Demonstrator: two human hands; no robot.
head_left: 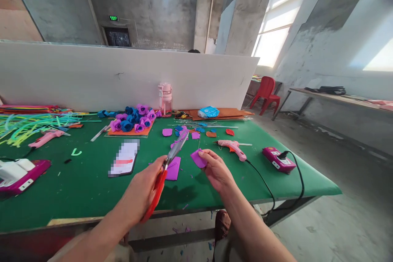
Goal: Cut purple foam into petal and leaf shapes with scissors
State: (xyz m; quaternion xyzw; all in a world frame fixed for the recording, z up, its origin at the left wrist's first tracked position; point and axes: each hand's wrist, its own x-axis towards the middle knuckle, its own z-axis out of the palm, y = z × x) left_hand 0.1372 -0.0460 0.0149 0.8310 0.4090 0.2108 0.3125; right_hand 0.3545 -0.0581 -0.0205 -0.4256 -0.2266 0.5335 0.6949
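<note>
Purple paper [197,159] is pinched at one side by the right hand [217,170], likely leaving its edges free; the left hand [146,184] grips scissors [163,180], blades toward the far edge of the worktop [95,196]

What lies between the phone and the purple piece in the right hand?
In the head view, the left hand holding scissors and a purple sheet on the green table appear between the phone and the purple piece.

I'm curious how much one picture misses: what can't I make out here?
In the head view:
- phone screen: pixelated over
- part of the scissors handle: hidden by the left hand
- left power strip: cut off by the picture's left edge
- wall writing: too small to read
</note>
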